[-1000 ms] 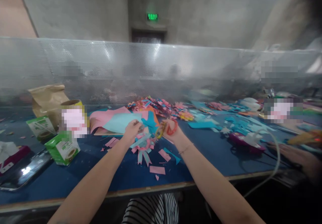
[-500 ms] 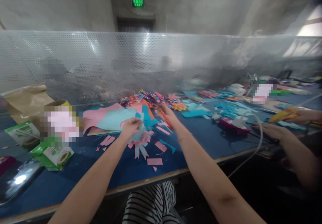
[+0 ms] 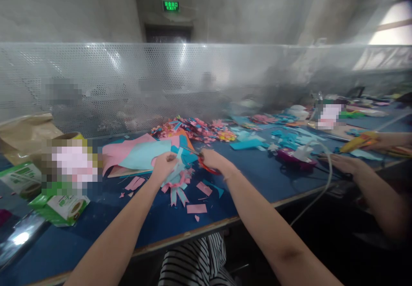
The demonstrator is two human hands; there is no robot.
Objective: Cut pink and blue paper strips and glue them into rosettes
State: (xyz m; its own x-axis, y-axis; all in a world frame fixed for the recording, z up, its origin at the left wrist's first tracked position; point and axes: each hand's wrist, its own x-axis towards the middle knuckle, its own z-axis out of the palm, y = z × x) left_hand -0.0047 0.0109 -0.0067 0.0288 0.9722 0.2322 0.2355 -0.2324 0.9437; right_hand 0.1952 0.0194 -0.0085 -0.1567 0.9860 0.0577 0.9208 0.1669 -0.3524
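Observation:
My left hand (image 3: 165, 164) is closed on a light blue paper piece (image 3: 175, 173), held just above a pink and blue paper flower (image 3: 177, 185) lying on the blue table (image 3: 96, 230). My right hand (image 3: 210, 159) grips red-handled scissors (image 3: 206, 166), with the blades pointing left toward the paper my left hand holds. Both hands nearly touch. Pink and blue paper sheets (image 3: 138, 153) lie just behind them.
Paper scraps (image 3: 197, 209) litter the table in front. A heap of coloured paper flowers (image 3: 196, 128) sits behind. Green packets (image 3: 61, 209), a tape roll and a brown bag stand at left. A co-worker's hands (image 3: 344, 162), a glue gun (image 3: 294, 156) and cable are at right. A perforated screen backs the table.
My right hand reached out toward the flower heap, then came back with the scissors to the paper in my left hand. The camera view turned slightly to the right.

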